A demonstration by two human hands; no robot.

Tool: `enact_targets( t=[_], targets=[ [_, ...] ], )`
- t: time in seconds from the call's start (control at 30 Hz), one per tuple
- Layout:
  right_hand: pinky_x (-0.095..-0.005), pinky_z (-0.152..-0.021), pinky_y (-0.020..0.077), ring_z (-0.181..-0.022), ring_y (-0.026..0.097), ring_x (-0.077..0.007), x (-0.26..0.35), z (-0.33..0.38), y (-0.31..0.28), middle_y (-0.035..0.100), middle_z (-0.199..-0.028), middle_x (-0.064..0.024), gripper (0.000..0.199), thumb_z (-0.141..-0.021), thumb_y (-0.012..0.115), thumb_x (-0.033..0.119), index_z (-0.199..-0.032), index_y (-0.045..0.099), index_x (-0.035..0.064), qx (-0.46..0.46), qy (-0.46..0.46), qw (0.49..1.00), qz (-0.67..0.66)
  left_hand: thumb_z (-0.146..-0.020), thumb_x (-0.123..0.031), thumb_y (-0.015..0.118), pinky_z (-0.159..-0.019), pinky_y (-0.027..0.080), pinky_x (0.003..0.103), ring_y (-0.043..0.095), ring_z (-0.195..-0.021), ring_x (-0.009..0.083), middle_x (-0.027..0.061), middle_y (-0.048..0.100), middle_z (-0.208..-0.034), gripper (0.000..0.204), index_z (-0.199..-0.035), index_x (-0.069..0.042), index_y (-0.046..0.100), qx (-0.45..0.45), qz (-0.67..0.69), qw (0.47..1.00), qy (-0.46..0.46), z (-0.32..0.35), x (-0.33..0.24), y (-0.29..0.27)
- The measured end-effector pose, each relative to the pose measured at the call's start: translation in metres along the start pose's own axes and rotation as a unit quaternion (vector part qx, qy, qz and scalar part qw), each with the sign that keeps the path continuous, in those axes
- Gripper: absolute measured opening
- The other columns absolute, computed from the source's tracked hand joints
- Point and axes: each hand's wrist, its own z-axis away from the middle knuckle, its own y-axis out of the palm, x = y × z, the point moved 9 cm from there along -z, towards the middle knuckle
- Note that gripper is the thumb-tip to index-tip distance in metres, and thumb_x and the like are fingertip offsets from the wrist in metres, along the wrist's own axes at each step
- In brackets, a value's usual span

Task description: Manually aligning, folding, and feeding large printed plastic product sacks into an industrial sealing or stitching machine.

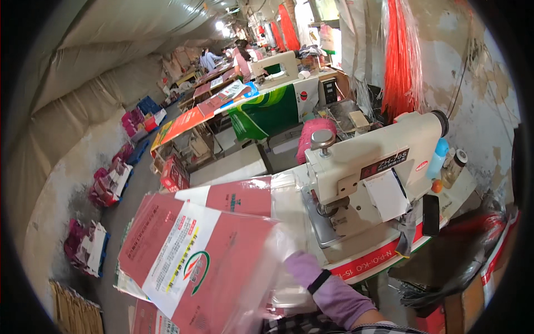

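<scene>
My right hand [300,266], in a lavender glove with a black band at the wrist, reaches in from the lower right. It is at the right edge of a red and white printed plastic sack [231,259]. Its fingers are smeared by motion and partly hidden, so their grip is unclear. The sack lies tilted over a pile of similar flat sacks [239,196], and its right side is blurred. To the right of the pile stands a cream sewing machine [384,158], its needle area beside the sacks' far right corner. My left hand is out of the picture.
On the machine's table lie a dark phone [430,216], a blue bottle [439,153] and a glass jar [455,167]. Red strands [401,61] hang by the wall. Bundles [86,245] line the left floor. Behind are another sewing machine [276,68] and other people [243,58].
</scene>
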Motion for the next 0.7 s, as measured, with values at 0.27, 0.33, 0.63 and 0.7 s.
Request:
enact_targets(
  t=[0.27, 0.33, 0.63, 0.7],
  targets=[
    [-0.0436, -0.089, 0.0449, -0.103, 0.054, -0.0355, 0.042, 0.101, -0.192, 0.056, -0.115, -0.0188, 0.040, -0.073, 0.079, 0.022, -0.103, 0.058, 0.0055, -0.473, 0.081, 0.876, -0.052, -0.083, 0.002, 0.066, -0.054, 0.045, 0.031, 0.058, -0.057, 0.0252, 0.0172, 0.061, -0.069, 0.008, -0.090, 0.001, 0.070, -0.023, 0.018, 0.984, -0.176, -0.002, 0.017, -0.033],
    [-0.0437, -0.096, 0.0421, -0.107, 0.053, -0.0333, 0.056, 0.099, -0.183, 0.059, -0.114, -0.0134, 0.038, -0.077, 0.074, 0.019, -0.112, 0.061, 0.0105, -0.417, 0.017, 0.908, 0.036, -0.086, 0.003, 0.062, -0.064, 0.049, 0.031, 0.059, -0.069, 0.0223, 0.0170, 0.062, -0.079, 0.007, -0.091, 0.005, 0.067, -0.039, 0.053, 0.985, -0.161, -0.015, 0.012, -0.038],
    [-0.0317, -0.068, 0.0539, -0.070, 0.066, -0.0309, -0.002, 0.072, -0.123, 0.070, -0.089, -0.0105, 0.024, -0.087, 0.057, 0.004, -0.108, 0.067, 0.0043, -0.134, 0.080, 0.949, -0.273, -0.084, 0.005, 0.067, -0.063, 0.049, 0.026, 0.049, -0.063, 0.0122, 0.0054, 0.052, -0.069, 0.006, -0.082, 0.007, 0.062, -0.111, 0.230, 0.929, -0.268, 0.029, 0.090, -0.016],
    [-0.0327, -0.068, 0.0536, -0.071, 0.066, -0.0305, -0.019, 0.069, -0.098, 0.070, -0.087, -0.0124, 0.022, -0.086, 0.059, 0.007, -0.105, 0.068, 0.0038, -0.107, 0.133, 0.920, -0.352, -0.082, 0.007, 0.069, -0.060, 0.047, 0.025, 0.044, -0.060, 0.0099, 0.0038, 0.050, -0.066, 0.008, -0.080, 0.007, 0.061, -0.044, 0.056, 0.973, -0.221, 0.009, 0.066, -0.022]
  ],
)
